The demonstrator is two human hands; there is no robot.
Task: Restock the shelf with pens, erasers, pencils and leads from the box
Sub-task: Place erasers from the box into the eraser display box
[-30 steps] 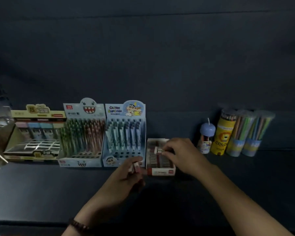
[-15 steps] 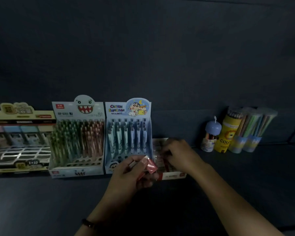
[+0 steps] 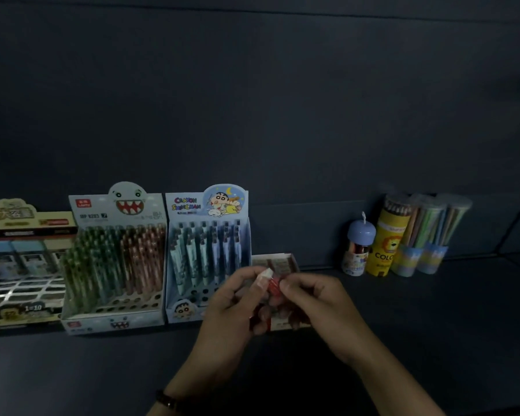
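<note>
A small eraser (image 3: 269, 280) with a white end and a red sleeve is held between both hands. My left hand (image 3: 231, 307) grips its white end, and my right hand (image 3: 312, 304) pinches the red end. Both hands hover just in front of the small open eraser box (image 3: 278, 261), which they partly hide. Left of that box stand a blue cartoon pen display (image 3: 206, 253) and a monster-face pen display (image 3: 114, 259).
A beige display box (image 3: 21, 265) sits at the far left, cut off by the frame edge. At the right stand a small blue-capped tube (image 3: 357, 247), a yellow pencil tube (image 3: 386, 235) and clear pencil tubes (image 3: 430, 235). The dark shelf surface (image 3: 433, 325) stretches in front.
My right hand left the eraser box and came to the eraser in my left hand, which rose slightly. Both now hold it together. The view shifted closer and to the right.
</note>
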